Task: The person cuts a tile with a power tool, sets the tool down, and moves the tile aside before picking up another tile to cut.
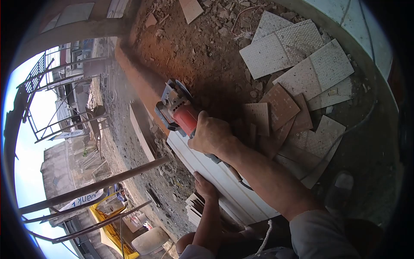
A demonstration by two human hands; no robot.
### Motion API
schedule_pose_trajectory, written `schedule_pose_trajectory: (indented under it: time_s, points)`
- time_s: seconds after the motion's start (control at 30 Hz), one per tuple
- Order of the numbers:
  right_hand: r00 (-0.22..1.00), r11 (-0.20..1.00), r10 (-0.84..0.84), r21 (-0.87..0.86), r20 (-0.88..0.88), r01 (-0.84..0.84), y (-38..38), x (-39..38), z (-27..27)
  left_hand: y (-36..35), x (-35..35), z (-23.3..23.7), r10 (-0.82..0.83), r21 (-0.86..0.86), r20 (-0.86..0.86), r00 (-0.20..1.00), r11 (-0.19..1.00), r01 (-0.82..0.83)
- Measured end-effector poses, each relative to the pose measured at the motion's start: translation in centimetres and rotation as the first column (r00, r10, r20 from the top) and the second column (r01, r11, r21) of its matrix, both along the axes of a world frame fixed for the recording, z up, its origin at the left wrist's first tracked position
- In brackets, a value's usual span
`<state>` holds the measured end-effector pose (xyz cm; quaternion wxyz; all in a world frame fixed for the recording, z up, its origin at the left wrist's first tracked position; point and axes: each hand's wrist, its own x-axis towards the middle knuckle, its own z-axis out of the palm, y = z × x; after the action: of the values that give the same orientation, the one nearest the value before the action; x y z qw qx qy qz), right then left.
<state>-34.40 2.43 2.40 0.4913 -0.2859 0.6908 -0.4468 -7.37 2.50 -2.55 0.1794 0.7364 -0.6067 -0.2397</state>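
Observation:
A red power cutter (pixel 184 117) with a round blade and metal guard sits at the upper end of a long white striped panel (pixel 215 172), beside a reddish-brown strip (pixel 144 84). My right hand (pixel 212 133) is wrapped round the cutter's body, and its cable runs back under my forearm. Lower down, my left hand (pixel 205 186) rests at the panel's left edge; its fingers are partly hidden, so I cannot tell how firmly it holds. Dark dust blurs the ground near the blade.
Loose tiles (pixel 297 47) lie overlapping at the upper right, with brown tiles (pixel 278 105) below them. Rubble and soil (pixel 194 52) cover the ground. A metal pole (pixel 95 185) crosses the left. A tile stack (pixel 195 209) stands near my left arm. A cable (pixel 358 125) curves at right.

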Motion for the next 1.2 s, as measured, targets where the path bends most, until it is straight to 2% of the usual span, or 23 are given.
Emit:
schedule_pose_trajectory:
  time_s: [0.13, 0.57, 0.67, 0.83, 1.2]
  points:
    - [1.000, 1.000, 0.011, 0.008, 0.020, -0.011, 0.1, -0.1, 0.1, -0.2, 0.1, 0.5, -0.006, 0.095, 0.013, 1.000, 0.995, 0.005]
    - [1.000, 1.000, 0.000, 0.005, 0.024, 0.000, 0.6, 0.0, 0.2, 0.1, -0.6, 0.9, -0.020, 0.102, -0.017, 1.000, 0.995, 0.021]
    - [0.999, 1.000, 0.003, 0.006, 0.034, -0.003, 0.8, 0.0, 0.2, 0.0, -0.4, 0.9, -0.021, 0.100, 0.041, 0.999, 0.995, 0.017]
    - [1.000, 1.000, 0.007, 0.006, 0.029, -0.007, 0.8, 0.2, 0.0, -0.3, 0.9, -0.1, -0.032, 0.092, -0.057, 0.998, 0.995, 0.038]
    - [1.000, 1.000, -0.008, -0.012, 0.009, 0.008, 1.2, 0.4, 0.1, -0.3, 0.7, 0.2, -0.024, 0.111, -0.029, 0.999, 0.993, 0.027]
